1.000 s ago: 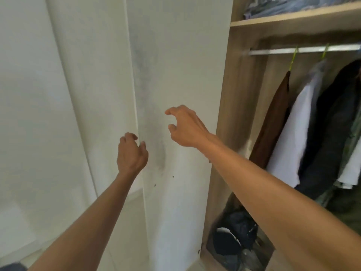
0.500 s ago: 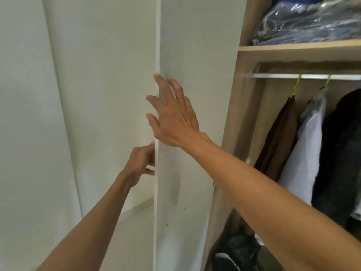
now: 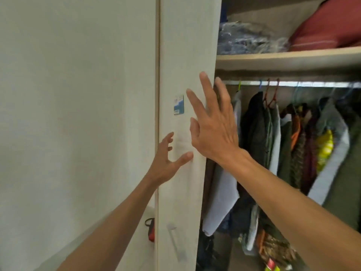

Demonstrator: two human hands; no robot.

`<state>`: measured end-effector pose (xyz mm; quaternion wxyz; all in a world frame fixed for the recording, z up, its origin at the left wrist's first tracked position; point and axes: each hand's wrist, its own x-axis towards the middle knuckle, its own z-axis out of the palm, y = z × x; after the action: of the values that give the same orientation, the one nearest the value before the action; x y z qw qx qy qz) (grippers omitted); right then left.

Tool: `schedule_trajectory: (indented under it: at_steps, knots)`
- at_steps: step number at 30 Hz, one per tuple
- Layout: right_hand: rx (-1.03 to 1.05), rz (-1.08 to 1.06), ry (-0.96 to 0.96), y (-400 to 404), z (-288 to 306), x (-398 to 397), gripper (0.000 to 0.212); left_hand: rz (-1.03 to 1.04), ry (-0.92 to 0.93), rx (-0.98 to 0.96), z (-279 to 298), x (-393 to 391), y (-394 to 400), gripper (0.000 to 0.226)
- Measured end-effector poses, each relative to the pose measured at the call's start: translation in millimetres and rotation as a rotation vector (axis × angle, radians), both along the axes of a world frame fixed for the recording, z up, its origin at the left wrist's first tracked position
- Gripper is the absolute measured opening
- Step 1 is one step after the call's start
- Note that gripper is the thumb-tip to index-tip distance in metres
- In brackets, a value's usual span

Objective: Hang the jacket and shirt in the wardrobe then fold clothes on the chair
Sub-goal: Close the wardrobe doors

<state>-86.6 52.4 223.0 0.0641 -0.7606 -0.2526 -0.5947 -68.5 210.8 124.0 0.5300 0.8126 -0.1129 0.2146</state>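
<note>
While both our hands are at the wardrobe door [image 3: 181, 55], neither of them holds anything. Our right hand [image 3: 213, 130] has its fingers spread wide and straight, and it lies against the door near the door's right edge; whether the fingertips really press the panel or only hover close to it, we cannot tell for sure. Our left hand [image 3: 166, 159] is lower and more to the left, also wide, with the thumb touching the door face.

The door is a tall white panel, its long axis upright, and it stands between us and the left part of the wardrobe. To the right of it the wardrobe is open: a rail [image 3: 293, 84] runs from left to right under a shelf [image 3: 289, 57], and many clothes [image 3: 259, 130] hang from it on hangers. On the shelf lie a plastic bag [image 3: 252, 38] and a red cushion [image 3: 328, 32].

The jacket and the shirt that we must hang are not in view, and the chair also is not. We judge that the step in hand is only to move the door out of the way. The rail lies to the right of both hands and a little higher, so our right hand is the nearer one to it. The hanging itself seems not yet begun.
</note>
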Motion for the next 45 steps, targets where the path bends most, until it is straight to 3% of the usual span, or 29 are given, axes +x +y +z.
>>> schedule_trajectory:
  at_steps: [8, 14, 22, 29, 32, 35, 40, 45]
  knots:
    - [-0.154, -0.496, 0.163, -95, 3, 48, 0.071, 0.132, -0.452, 0.467, 29, 93, -59, 0.133]
    - [-0.110, -0.654, 0.280, -124, 6, 93, 0.073, 0.164, -0.512, 0.856, 50, 152, -82, 0.127]
    - [-0.046, -0.745, 0.497, -130, 17, 136, 0.082, 0.142, -0.488, 0.847, 46, 203, -105, 0.119]
    - [-0.015, -0.786, 0.502, -125, 16, 147, 0.087, 0.161, -0.564, 0.773, 38, 218, -114, 0.120]
    - [-0.043, -0.787, 0.522, -124, 18, 139, 0.079, 0.183, -0.522, 0.680, 34, 214, -124, 0.112]
    - [-0.024, -0.771, 0.520, -130, 17, 116, 0.063, 0.155, -0.566, 0.515, 30, 200, -152, 0.094]
    - [0.137, -0.857, 0.615, -183, 3, 43, 0.036, -0.051, -0.685, 0.496, 19, 162, -227, 0.067]
    - [0.384, -1.107, 0.857, -261, -12, -77, 0.041, -0.366, -0.646, 0.549, 7, 84, -320, 0.064]
